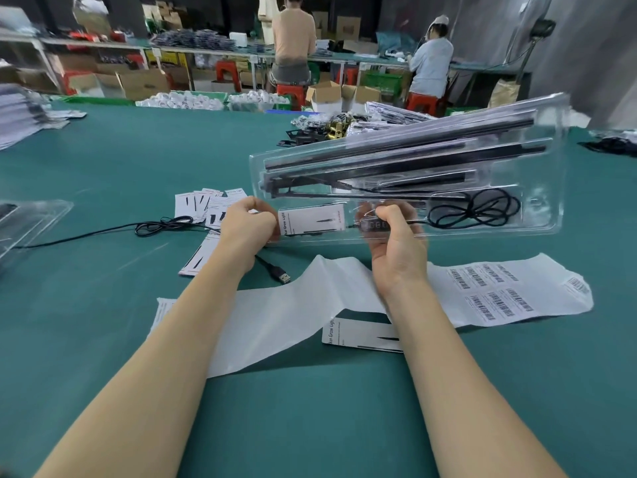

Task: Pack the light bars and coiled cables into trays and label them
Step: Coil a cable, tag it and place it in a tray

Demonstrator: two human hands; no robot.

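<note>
I hold a clear plastic tray (544,215) tilted up above the green table. Inside lie black light bars (396,150), a coiled black cable (479,208) at the right and a white printed card (315,219) at the lower left. My left hand (250,220) pinches the tray's lower left corner beside the card. My right hand (393,236) grips the tray's bottom edge at the inline controller (375,225). A barcode label sheet (489,291) lies on the table under the tray.
A loose cable (162,226) with a USB plug (282,276) and scattered white cards (203,205) lie to the left. Another card (362,334) sits between my arms. An empty clear tray (31,219) is at far left. Packed trays and brass parts (336,127) pile behind. Two people work at the back bench.
</note>
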